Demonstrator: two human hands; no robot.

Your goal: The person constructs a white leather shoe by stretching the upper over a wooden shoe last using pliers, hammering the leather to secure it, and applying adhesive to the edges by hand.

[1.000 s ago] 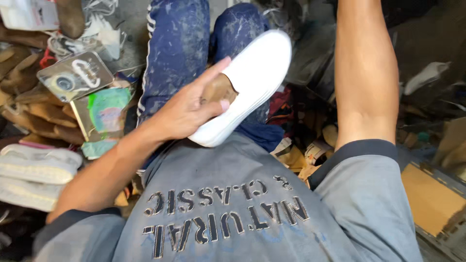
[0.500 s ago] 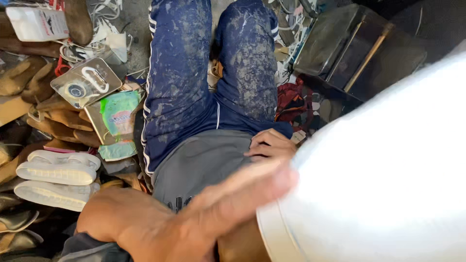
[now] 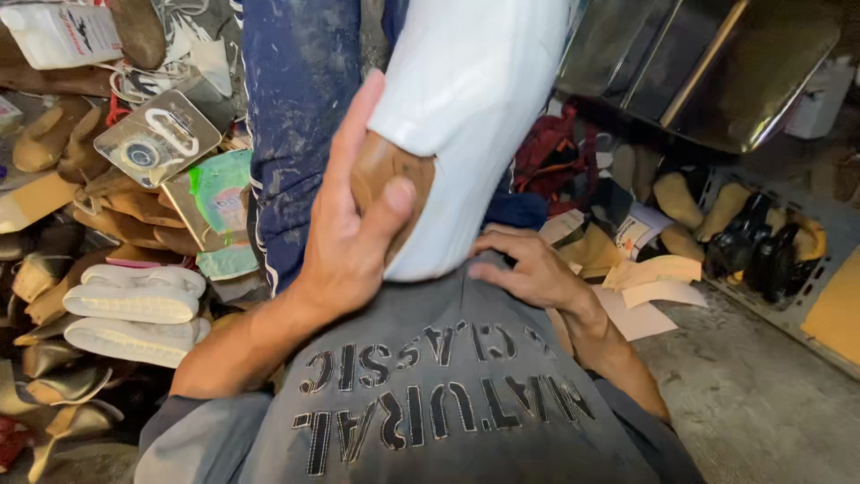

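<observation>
My left hand (image 3: 354,224) grips a white shoe (image 3: 466,108) on its brown last, thumb pressed on the last's wooden heel (image 3: 385,175). The shoe stands upright over my lap, sole side toward me. Lower down, my right hand (image 3: 528,269) rests on the hem of my grey shirt (image 3: 430,385), fingers spread, holding nothing. My legs in stained blue trousers (image 3: 296,116) stretch away under the shoe.
A pair of white shoes (image 3: 134,309) lies at left among several tan shoe lasts (image 3: 54,134). Two flat tins (image 3: 157,134) and a white jug (image 3: 63,31) sit at upper left. Shiny metal sheets (image 3: 717,63), dark shoes (image 3: 761,251) and paper patterns (image 3: 645,278) are at right.
The white shoe dropped from close to the camera back to my lap and now stands upright. My right hand stays low on my shirt hem.
</observation>
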